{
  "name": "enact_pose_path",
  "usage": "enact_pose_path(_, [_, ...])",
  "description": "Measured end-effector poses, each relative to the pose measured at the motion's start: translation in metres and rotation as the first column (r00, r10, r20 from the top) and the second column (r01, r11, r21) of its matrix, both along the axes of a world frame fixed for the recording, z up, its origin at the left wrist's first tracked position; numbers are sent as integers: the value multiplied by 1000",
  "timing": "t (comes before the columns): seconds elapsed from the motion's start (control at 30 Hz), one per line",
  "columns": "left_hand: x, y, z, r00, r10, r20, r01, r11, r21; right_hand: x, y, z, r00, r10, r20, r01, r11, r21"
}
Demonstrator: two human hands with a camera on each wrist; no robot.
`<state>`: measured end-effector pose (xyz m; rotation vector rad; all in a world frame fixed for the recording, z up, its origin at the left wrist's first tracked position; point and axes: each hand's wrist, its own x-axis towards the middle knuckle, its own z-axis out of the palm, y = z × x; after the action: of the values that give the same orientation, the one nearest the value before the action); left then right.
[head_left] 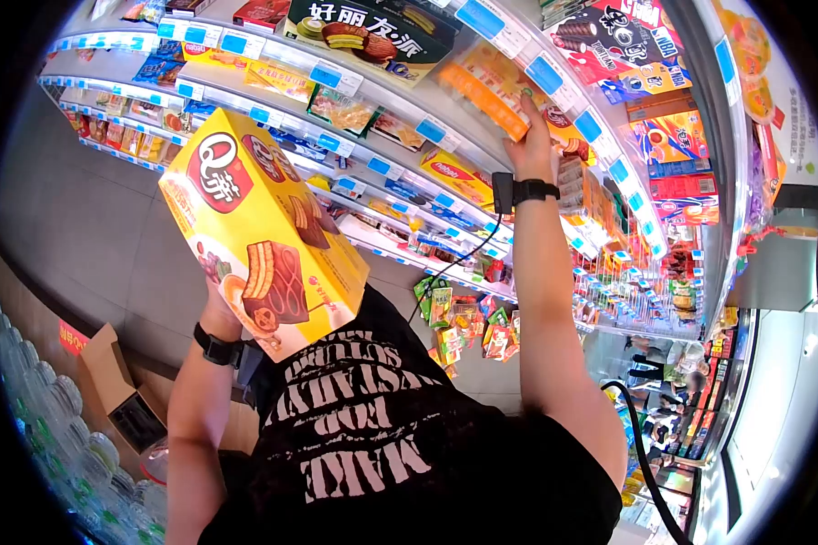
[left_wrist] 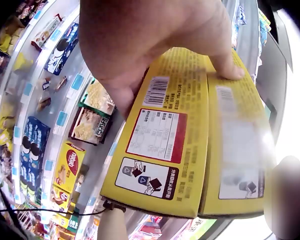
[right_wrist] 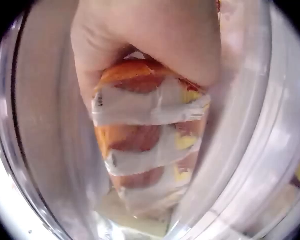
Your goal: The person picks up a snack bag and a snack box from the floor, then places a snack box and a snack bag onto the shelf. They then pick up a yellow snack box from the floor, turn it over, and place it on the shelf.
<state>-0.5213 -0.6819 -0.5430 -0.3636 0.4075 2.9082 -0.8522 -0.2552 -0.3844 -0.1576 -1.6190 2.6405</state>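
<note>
A yellow cake box (head_left: 332,263) printed with chocolate-coated cakes is held tilted by my left hand (head_left: 220,313), in front of the black T-shirt. In the left wrist view, the hand (left_wrist: 165,30) spreads over one end of the box (left_wrist: 190,125), whose two visible faces carry barcodes and small print. Up at the shelf, my right hand (head_left: 534,145) grips an orange snack pack (head_left: 482,86). The right wrist view has thumb and fingers of the hand (right_wrist: 150,35) around the top of the pack (right_wrist: 140,135), which shows reddish-brown pieces and pale bands. Part of its top is hidden by the hand.
Tiered shelves (head_left: 345,77) with blue-and-white price tags curve around the work. A dark pie box (head_left: 373,36) lies beside the orange pack. Small hanging packets (head_left: 468,322) are below. An opened carton (head_left: 123,391) and bottles (head_left: 45,400) stand at lower left. A cable runs from the right wrist.
</note>
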Motion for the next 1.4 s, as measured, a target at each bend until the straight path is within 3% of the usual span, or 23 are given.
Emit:
enact_pose_path(0.07, [-1,3,-3,999,53,0,-53,998,-20,-23,4,-10,998,15,-61,-14,1000,16])
enact_pose_path(0.2, [3,3,-39,992,123,-34,-124,992,-33,-46,5,-10,986,107,-127,-78,972,220])
enact_pose_path(0.27, [6,7,-42,992,120,-42,-122,992,-44,-57,13,-8,984,78,-158,-22,944,328])
enact_pose_path(0.4, [4,19,2,991,105,79,-106,994,13,-82,32,-11,951,109,-288,19,913,408])
enact_pose_path(0.47, [6,22,-1,999,41,27,-45,988,145,-115,51,-26,910,160,-382,146,740,657])
enact_pose_path(0.57, [5,25,-8,990,0,-139,34,969,246,-128,46,-27,925,148,-351,169,667,725])
enact_pose_path(0.63, [-1,25,-13,958,9,-288,63,969,239,-130,36,-24,928,111,-355,170,723,670])
enact_pose_path(0.67, [-4,28,-14,940,-17,-340,135,936,326,-130,28,-22,917,103,-386,194,731,655])
enact_pose_path(0.77, [-7,37,13,954,3,-299,39,990,133,-135,16,-13,884,139,-446,259,648,716])
enact_pose_path(0.8, [-14,38,21,937,-49,-345,42,999,-28,-141,16,-9,925,111,-364,216,636,741])
enact_pose_path(0.83, [-15,38,20,923,-66,-379,73,997,3,-136,5,-4,950,-37,-309,272,583,766])
enact_pose_path(0.87, [-17,39,18,908,-84,-412,106,994,32,-152,13,-9,942,17,-336,265,578,772])
enact_pose_path(0.9, [-16,43,14,898,-55,-437,184,949,257,-156,14,-6,930,68,-362,263,566,781])
enact_pose_path(0.97, [-3,47,-8,972,-11,-236,110,906,409,-161,17,-1,985,2,-171,148,495,856])
enact_pose_path(1.0, [17,40,-35,1000,24,-6,-21,949,313,-158,13,4,996,-38,-77,85,463,882])
enact_pose_path(1.07, [28,38,-47,933,-45,356,-221,710,669,-153,20,-6,982,0,-188,164,487,858])
enact_pose_path(1.1, [34,37,-53,845,-95,527,-394,556,732,-155,15,-9,968,28,-251,202,510,836])
enact_pose_path(1.13, [31,33,-53,847,-113,520,-390,532,752,-146,2,-9,945,128,-301,165,607,777])
enact_pose_path(1.17, [35,32,-52,814,-112,569,-442,516,734,-144,-5,-10,940,136,-312,164,624,764])
enact_pose_path(1.23, [41,30,-51,742,-108,662,-542,485,687,-133,-10,-10,934,140,-328,164,647,744])
enact_pose_path(1.27, [39,30,-51,779,-62,625,-495,552,671,-132,-14,-7,941,104,-322,210,567,796])
enact_pose_path(1.33, [37,30,-54,777,-53,628,-481,594,645,-130,-11,-9,943,74,-325,223,583,781])
enact_pose_path(1.4, [35,22,-56,698,-111,708,-549,553,627,-135,-6,-18,924,76,-375,251,620,744])
